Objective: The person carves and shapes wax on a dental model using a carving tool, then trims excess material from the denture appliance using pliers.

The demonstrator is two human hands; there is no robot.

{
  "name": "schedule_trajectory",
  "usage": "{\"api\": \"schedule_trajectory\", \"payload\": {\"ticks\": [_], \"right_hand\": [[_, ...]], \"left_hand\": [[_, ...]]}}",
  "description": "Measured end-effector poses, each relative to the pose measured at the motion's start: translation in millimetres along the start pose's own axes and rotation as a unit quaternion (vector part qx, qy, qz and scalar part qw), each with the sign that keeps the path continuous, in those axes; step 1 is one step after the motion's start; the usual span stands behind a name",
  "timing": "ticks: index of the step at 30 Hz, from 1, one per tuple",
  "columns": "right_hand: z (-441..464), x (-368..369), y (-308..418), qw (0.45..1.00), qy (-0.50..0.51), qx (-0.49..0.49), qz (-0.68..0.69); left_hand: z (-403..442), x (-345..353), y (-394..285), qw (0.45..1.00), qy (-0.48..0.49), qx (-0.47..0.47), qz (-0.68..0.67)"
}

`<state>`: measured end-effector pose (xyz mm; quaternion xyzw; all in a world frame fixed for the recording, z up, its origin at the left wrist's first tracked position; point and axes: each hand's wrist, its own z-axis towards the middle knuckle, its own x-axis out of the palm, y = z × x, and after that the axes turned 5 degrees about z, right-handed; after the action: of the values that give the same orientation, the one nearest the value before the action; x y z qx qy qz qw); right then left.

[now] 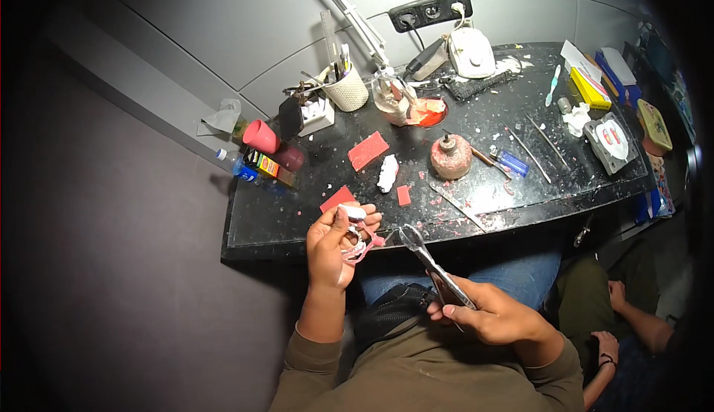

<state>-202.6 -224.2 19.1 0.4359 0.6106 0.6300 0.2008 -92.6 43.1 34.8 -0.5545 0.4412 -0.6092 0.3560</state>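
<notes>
My left hand (326, 252) is raised at the desk's front edge, its fingers curled around a pink looped dental wax piece (361, 250) with shiny metal parts. A whitish, shiny lump (352, 213) sits by its thumb and fingertips. My right hand (494, 314) grips a long metal pliers-like tool (428, 257) by its handles. The tool's rounded tip points up and left toward the pink piece, apart from it. Just beyond my left hand lies a red wax sheet (337, 199); a larger red sheet (368, 151) and a white plaster cast (387, 173) are farther back.
On the black desk (290, 222) stand a pink-stained burner (451, 158), a blue lighter (513, 163), a spatula (457, 207) and thin metal tools (529, 155). A pen cup (348, 88) and pink cup (261, 137) are behind. Another person's hands (606, 349) rest at right.
</notes>
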Motion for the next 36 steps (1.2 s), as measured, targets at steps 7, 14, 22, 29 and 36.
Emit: {"api": "schedule_trajectory", "payload": {"ticks": [7, 14, 22, 29, 36], "right_hand": [[2.0, -0.3, -2.2, 0.993, 0.029, 0.051, 0.098], [0.3, -1.9, 1.4, 0.986, 0.056, 0.082, 0.131], [-1.2, -7.2, 5.6, 0.984, 0.092, 0.091, 0.120], [-0.3, -4.9, 5.9, 0.980, 0.088, 0.093, 0.150], [-0.6, -3.7, 3.4, 0.979, 0.085, 0.090, 0.162]], "left_hand": [[-2.8, 10.9, 1.9, 0.996, 0.017, 0.039, 0.079], [-13.4, 19.7, 9.4, 0.976, 0.102, 0.105, 0.160], [-15.1, 17.6, 4.6, 0.962, 0.149, 0.119, 0.194], [-14.9, 15.3, 5.2, 0.961, 0.156, 0.138, 0.184], [-15.3, 13.1, 6.5, 0.958, 0.169, 0.147, 0.179]]}}
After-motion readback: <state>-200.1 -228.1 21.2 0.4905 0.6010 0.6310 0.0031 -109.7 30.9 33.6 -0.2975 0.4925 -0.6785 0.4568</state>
